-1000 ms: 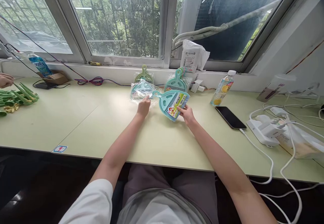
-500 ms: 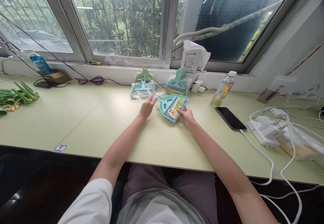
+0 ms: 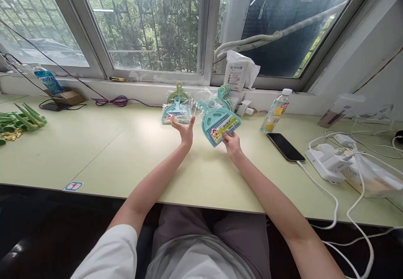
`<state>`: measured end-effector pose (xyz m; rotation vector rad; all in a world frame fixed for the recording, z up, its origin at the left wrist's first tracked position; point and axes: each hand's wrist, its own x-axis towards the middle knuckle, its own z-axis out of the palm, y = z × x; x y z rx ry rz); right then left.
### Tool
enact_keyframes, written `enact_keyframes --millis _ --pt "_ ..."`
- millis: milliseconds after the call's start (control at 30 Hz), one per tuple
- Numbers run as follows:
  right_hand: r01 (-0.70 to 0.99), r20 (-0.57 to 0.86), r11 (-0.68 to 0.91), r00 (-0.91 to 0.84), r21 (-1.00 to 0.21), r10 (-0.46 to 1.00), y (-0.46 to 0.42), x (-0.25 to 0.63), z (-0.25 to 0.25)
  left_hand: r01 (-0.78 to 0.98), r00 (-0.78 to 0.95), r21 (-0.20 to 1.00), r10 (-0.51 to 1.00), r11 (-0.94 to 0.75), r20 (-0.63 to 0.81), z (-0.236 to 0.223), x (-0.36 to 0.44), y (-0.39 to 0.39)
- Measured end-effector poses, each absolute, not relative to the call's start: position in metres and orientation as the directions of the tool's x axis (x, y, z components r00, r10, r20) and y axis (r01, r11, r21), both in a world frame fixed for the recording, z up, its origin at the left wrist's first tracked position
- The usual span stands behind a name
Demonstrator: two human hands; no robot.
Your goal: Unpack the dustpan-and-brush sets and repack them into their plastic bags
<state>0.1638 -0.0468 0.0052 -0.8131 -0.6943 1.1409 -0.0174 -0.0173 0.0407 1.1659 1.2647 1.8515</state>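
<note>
The right hand (image 3: 233,144) pinches a turquoise plastic dustpan-and-brush set (image 3: 217,118) by its lower edge, thumb in front, tilted, left of the flat black smartphone (image 3: 285,146). Farther left of the smartphone, the left hand (image 3: 185,135) is spread wide, seemingly empty; whether it touches the turquoise film-wrapped dustpan set (image 3: 176,111) cannot be told. The step looks like one-handed holding; a next move would call for a steady right-hand pinch.

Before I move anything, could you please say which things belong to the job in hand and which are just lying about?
Likely the job's: teal dustpan in right hand, other dustpans.
Seemingly lying about: phone, clear bottle, blue bottle, screwdriver.
</note>
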Motion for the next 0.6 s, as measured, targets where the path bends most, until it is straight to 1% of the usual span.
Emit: enact_keyframes --millis 33,67,100,133,200,300,400,500,600 --pt "-0.501 0.069 0.201 0.269 -0.842 0.961 -0.047 0.164 0.006 -0.157 -0.322 0.941 0.916 -0.3 0.239 0.04 -0.015 -0.015" --pt "-0.5 0.071 0.195 0.256 -0.844 0.964 -0.047 0.164 0.007 -0.288 -0.17 0.932 0.97 -0.218 0.174 0.038 -0.013 -0.013" --pt "-0.501 0.073 0.189 0.242 -0.845 0.968 -0.048 0.162 0.008 -0.377 -0.017 0.917 0.991 -0.131 0.135 0.036 -0.01 -0.012" --pt "-0.504 0.075 0.185 0.231 -0.843 0.97 -0.049 0.161 0.008 -0.426 0.106 0.903 0.988 -0.057 0.112 0.033 -0.007 -0.012" --pt "-0.518 0.081 0.193 0.232 -0.833 0.969 -0.051 0.156 0.01 -0.454 0.232 0.89 0.969 0.027 0.088 0.026 0.002 -0.015" --pt "-0.515 0.107 0.248 0.289 -0.82 0.951 -0.055 0.152 0.012 -0.421 0.333 0.903 0.941 0.088 0.064 0.017 0.014 -0.024" --pt "-0.494 0.145 0.3 0.327 -0.816 0.934 -0.057 0.15 0.014 -0.381 0.393 0.921 0.916 0.079 0.083 0.016 0.016 -0.028" --pt "-0.514 0.144 0.308 0.335 -0.8 0.931 -0.057 0.15 0.015 -0.437 0.392 0.898 0.909 0.047 0.143 0.021 0.01 -0.024" --pt "-0.51 0.132 0.299 0.337 -0.806 0.932 -0.057 0.15 0.014 -0.496 0.325 0.868 0.933 0.029 0.155 0.025 0.005 -0.02"
